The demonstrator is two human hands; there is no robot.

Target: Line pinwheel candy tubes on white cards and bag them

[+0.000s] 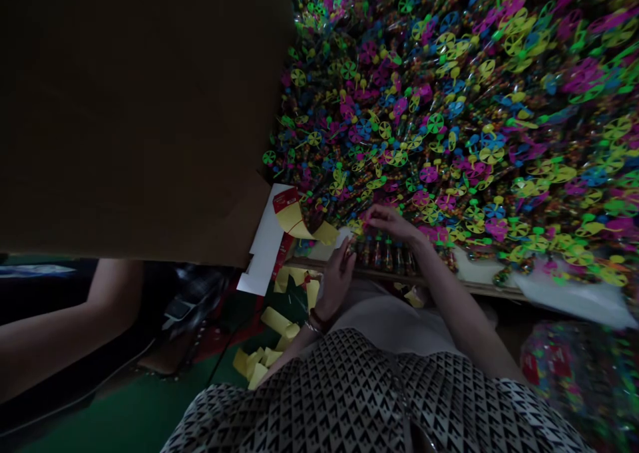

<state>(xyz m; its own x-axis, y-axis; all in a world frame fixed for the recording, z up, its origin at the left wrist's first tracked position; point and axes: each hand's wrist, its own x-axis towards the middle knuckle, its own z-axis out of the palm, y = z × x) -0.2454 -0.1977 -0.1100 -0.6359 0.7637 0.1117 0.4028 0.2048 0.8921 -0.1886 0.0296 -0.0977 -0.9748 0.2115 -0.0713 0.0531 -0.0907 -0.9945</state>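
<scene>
My left hand [338, 279] is at the table's near edge, its fingers closed at a small white piece [343, 236] that looks like paper or film. Just right of it, my right hand [393, 224] has its fingertips drawn together among bright fan tops; whatever is between them is too small and dark to make out. A row of clear tubes of coloured beads or candies [387, 257] stands along the edge below my right hand. Beside my left hand, a curling yellow strip with a red printed end [294, 221] lies over a white card sheet [263, 253].
A heap of candy tubes with fan tops [429, 127] covers the table. A large brown cardboard box [140, 120] rises at left. Another person's arm [110, 300] is below it. Yellow paper scraps [279, 326] lie on the green floor. A filled plastic bag [579, 373] sits lower right.
</scene>
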